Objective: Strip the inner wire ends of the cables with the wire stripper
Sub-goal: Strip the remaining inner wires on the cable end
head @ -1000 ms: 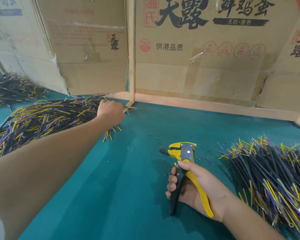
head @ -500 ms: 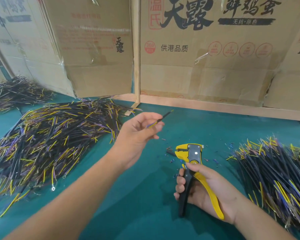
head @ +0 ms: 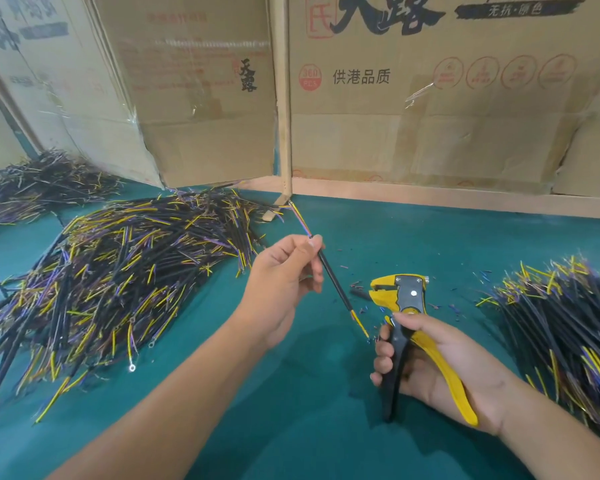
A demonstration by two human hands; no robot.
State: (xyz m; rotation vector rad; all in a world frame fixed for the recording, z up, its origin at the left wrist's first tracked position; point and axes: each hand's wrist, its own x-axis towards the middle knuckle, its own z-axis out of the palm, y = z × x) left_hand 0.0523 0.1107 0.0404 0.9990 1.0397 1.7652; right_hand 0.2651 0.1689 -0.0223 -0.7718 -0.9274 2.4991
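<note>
My left hand (head: 282, 287) pinches one black cable (head: 333, 279) between thumb and fingers, held above the green table. The cable slants from upper left to lower right; coloured inner wires show at both ends, and its lower yellow end lies close to my right hand. My right hand (head: 440, 367) grips the yellow and black wire stripper (head: 400, 306) by its handles, jaws pointing up and left, a short way right of the cable.
A big pile of black cables with yellow and purple wires (head: 118, 268) lies at the left, another pile (head: 568, 327) at the right, a third (head: 39, 185) far left. Cardboard walls (head: 430, 116) and a wooden post (head: 284, 98) close the back. Small insulation scraps (head: 354, 271) dot the green table (head: 309, 427).
My left hand drew one cable out of the left pile and brought it toward the middle. The cable now hangs slanted with its lower end near the stripper. My right hand barely moved.
</note>
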